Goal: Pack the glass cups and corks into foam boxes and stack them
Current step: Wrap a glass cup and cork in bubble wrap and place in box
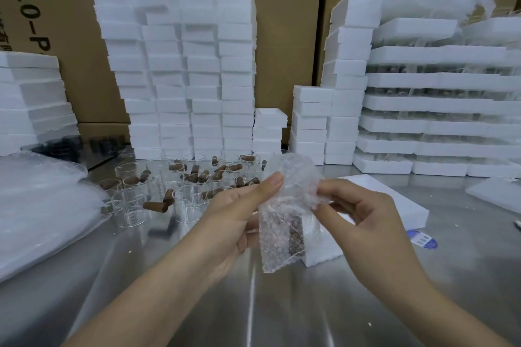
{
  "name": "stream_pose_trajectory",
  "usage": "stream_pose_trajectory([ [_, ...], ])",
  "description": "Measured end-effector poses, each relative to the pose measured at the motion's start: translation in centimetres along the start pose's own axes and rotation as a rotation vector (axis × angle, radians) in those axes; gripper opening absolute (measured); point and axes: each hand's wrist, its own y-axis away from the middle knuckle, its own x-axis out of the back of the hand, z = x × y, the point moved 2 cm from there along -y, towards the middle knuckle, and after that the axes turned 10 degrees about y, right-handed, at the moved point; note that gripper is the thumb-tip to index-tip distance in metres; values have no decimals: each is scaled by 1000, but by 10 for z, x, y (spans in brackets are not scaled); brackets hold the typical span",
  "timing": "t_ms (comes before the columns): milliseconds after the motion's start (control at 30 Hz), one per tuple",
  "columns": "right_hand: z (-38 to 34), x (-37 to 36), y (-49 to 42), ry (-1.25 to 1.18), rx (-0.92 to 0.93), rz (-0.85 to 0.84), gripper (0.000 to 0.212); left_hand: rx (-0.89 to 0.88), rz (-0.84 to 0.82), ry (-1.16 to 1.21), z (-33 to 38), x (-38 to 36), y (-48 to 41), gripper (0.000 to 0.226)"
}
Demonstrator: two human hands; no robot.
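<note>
Foam boxes (180, 70), far stacks: plain white. Glass cups (129, 208): clear, no tint. Corks (155, 205): brown. Bubble bag (284, 205), near centre: clear w/ dotted bubble pattern; dark brown speckled patch shows thru. Counter (253, 304): silver-grey, shiny pale streaks. Cartons (70, 22) at back: tan w/ black print. Label (423, 242), right: blue & white, barcode stripes. Caps (67, 144), far left: black.

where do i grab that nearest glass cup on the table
Pinch the nearest glass cup by its rim, coming from above: it stands upright, mouth open, and corks and other cups crowd its right and back sides.
</note>
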Motion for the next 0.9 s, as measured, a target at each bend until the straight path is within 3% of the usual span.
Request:
stream_pose_trajectory([
  [100,-1,-2,1,162,-15,-92,16,-88,-11,-112,4,1,2,48],
  [200,-7,-3,0,134,58,-355,34,-163,-70,-239,10,4,4,44],
  [267,-9,-2,0,127,71,-441,35,-159,-82,-249,10,4,4,43],
  [400,-1,1,-2,54,-36,-237,26,-143,43,-133,7,5,1,50],
  [533,2,2,-3,71,-30,-80,26,-96,43,93,7,6,-3,52],
  [600,4,-1,-1,86,-63,-127,30,-80,22,165,6,6,-4,52],
  [767,9,-13,4,-40,-174,-322,62,-86,28,209,-1,2,-3,58],
  [900,9,-15,6,-79,-124,-438,35,-108,-5,44,-13,-8,2,56],
])
